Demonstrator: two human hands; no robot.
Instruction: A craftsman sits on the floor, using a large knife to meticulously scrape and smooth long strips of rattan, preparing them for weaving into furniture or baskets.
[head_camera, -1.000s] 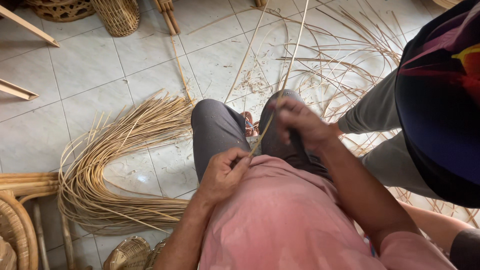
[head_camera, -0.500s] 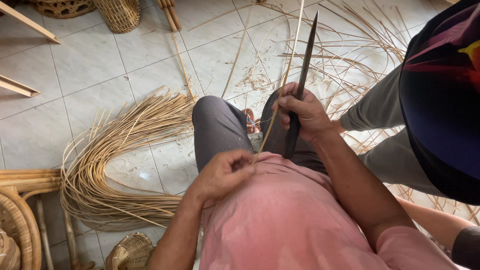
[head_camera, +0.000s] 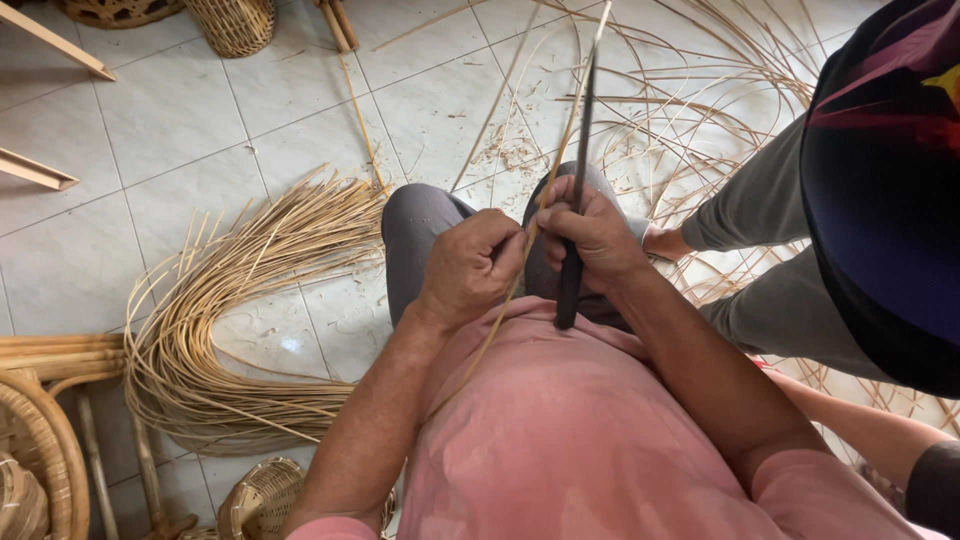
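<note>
Rattan strip (head_camera: 548, 190): thin, pale, running from the lap up past both hands.
Left hand (head_camera: 470, 268): fingers pinched shut on the strip.
Right hand (head_camera: 592, 238): fist around a dark knife (head_camera: 578, 170), blade against the strip.
Floor: rattan bundle (head_camera: 230, 310) lies left.

Tiled floor (head_camera: 150, 130) bears rattan bundle (head_camera: 230, 320), baskets (head_camera: 235, 22).

Pink short-sleeved shirt (head_camera: 600, 450), grey trousers (head_camera: 420, 230), bare forearms.
</note>
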